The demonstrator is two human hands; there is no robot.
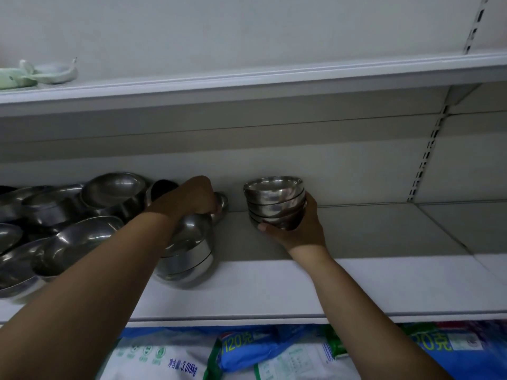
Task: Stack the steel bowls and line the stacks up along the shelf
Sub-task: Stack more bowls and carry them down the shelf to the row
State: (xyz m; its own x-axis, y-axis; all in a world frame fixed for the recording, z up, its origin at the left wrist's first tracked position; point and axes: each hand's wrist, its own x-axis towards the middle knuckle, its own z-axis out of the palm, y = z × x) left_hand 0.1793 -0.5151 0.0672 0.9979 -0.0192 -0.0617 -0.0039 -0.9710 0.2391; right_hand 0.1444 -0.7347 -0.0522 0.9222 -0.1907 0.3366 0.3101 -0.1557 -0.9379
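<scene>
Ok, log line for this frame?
left hand: grips bowl | right hand: holds stack | loose bowls: shelf left | stage: stacking

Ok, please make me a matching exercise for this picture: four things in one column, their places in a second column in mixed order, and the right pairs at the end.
Things:
1. bowl stack
2. loose bowls
3. green item
4. bags

Places:
A. below the middle shelf
B. in the right hand
C. top shelf, left end
D. heaped at the left of the middle shelf

Pairs: 1-B, 2-D, 3-C, 4-A
</scene>
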